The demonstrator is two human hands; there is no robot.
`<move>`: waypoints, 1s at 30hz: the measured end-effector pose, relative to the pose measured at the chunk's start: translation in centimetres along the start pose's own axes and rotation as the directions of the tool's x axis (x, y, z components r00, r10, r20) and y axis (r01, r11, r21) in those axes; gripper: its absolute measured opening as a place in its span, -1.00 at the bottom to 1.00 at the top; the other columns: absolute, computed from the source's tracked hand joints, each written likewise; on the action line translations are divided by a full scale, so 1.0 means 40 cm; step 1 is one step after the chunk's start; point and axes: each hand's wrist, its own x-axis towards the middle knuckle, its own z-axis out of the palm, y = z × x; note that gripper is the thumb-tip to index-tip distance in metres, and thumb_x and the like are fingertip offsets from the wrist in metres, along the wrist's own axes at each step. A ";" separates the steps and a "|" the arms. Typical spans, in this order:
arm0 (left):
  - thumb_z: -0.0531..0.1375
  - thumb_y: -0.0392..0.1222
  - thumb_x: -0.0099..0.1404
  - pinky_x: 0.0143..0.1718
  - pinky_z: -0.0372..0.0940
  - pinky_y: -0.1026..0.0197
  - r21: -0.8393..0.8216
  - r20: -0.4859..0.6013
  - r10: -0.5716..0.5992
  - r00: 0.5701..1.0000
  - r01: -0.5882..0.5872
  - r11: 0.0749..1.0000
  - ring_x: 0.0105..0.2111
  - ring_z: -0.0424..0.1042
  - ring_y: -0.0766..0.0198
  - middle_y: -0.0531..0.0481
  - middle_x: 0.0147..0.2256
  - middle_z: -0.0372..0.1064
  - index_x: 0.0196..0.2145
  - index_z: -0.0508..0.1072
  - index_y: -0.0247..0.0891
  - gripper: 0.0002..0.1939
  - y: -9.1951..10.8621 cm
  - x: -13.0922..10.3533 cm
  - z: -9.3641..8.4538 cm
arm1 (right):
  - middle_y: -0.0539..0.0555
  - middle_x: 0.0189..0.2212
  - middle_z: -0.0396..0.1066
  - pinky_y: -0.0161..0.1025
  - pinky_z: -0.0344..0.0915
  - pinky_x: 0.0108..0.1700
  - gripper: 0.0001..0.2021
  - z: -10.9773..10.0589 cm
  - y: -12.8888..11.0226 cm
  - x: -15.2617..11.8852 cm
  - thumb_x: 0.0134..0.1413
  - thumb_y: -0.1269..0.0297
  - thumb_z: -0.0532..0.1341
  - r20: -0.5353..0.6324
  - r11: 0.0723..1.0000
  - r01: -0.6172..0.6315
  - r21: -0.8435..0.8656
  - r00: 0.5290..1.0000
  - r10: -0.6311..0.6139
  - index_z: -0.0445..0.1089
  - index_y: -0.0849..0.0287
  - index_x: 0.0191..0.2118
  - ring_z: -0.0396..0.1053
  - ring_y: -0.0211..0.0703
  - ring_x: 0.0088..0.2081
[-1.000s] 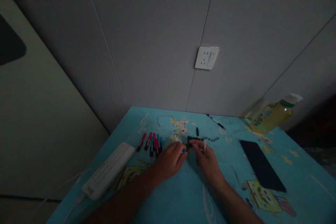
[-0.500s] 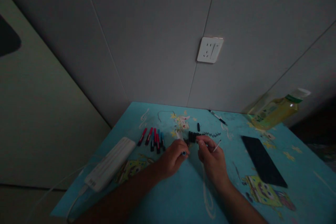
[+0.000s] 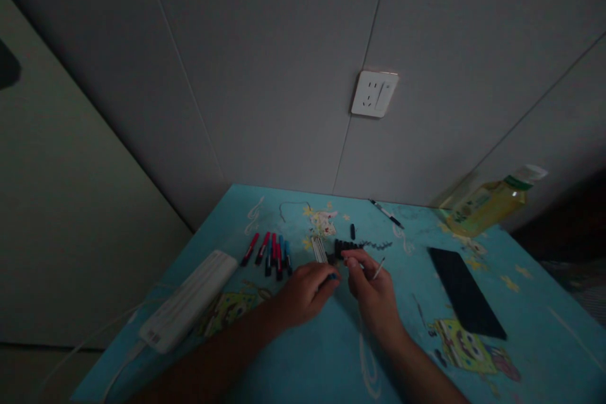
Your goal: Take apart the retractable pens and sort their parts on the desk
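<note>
My left hand [image 3: 307, 290] is closed around a dark blue pen part, whose end shows between thumb and fingers. Close by on the right, my right hand [image 3: 372, 281] pinches a thin white stick [image 3: 379, 268], which slants up past the fingers. Just beyond the hands lie several white refills [image 3: 319, 249] side by side and a row of black pieces [image 3: 347, 246]. A small dark cap [image 3: 353, 231] lies farther back. Left of the hands, several red and blue pens [image 3: 274, 254] lie in a loose group.
A white power strip [image 3: 189, 303] with a cable lies at the left of the blue table [image 3: 331, 372]. On the right are a dark flat slab [image 3: 466, 293] and a yellow liquid bottle [image 3: 490, 205]. Another pen [image 3: 387, 213] lies near the wall socket's side [image 3: 374, 94].
The whole view has shifted slightly. My left hand has turned, so the blue part's round end no longer faces the camera. My right hand still holds the white stick.
</note>
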 end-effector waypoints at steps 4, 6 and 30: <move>0.02 -0.13 0.46 -0.20 0.29 0.23 0.019 0.006 -0.060 0.998 0.060 0.998 -0.30 0.43 0.26 -0.02 -0.34 0.41 -0.19 0.40 -0.25 -0.79 -0.003 0.005 0.011 | -0.10 -0.60 0.20 -0.38 -0.06 -0.60 -0.66 0.004 0.003 0.001 0.09 0.00 0.30 0.006 0.996 -0.082 0.046 0.997 0.082 0.42 0.16 -0.15 0.01 -0.37 -0.62; 0.02 -0.13 0.45 -0.20 0.30 0.24 0.005 0.006 -0.074 0.997 0.074 0.997 -0.30 0.43 0.25 -0.03 -0.33 0.42 -0.18 0.40 -0.26 -0.78 -0.008 0.007 0.014 | -0.12 -0.61 0.19 -0.38 -0.08 -0.61 -0.66 0.008 0.000 -0.001 0.07 0.00 0.32 0.025 0.994 -0.098 0.046 0.995 0.097 0.42 0.16 -0.17 0.01 -0.38 -0.63; 0.02 -0.12 0.47 -0.29 0.31 0.29 -0.102 0.046 -0.109 0.993 0.113 0.988 -0.38 0.43 0.30 0.00 -0.37 0.43 -0.16 0.41 -0.29 -0.76 -0.019 0.007 0.006 | 0.02 -0.33 0.36 -0.33 0.22 -0.39 -0.86 0.012 0.013 0.012 0.09 0.20 0.33 0.073 0.992 0.115 -0.048 0.991 -0.111 0.45 0.14 -0.37 0.32 -0.22 -0.34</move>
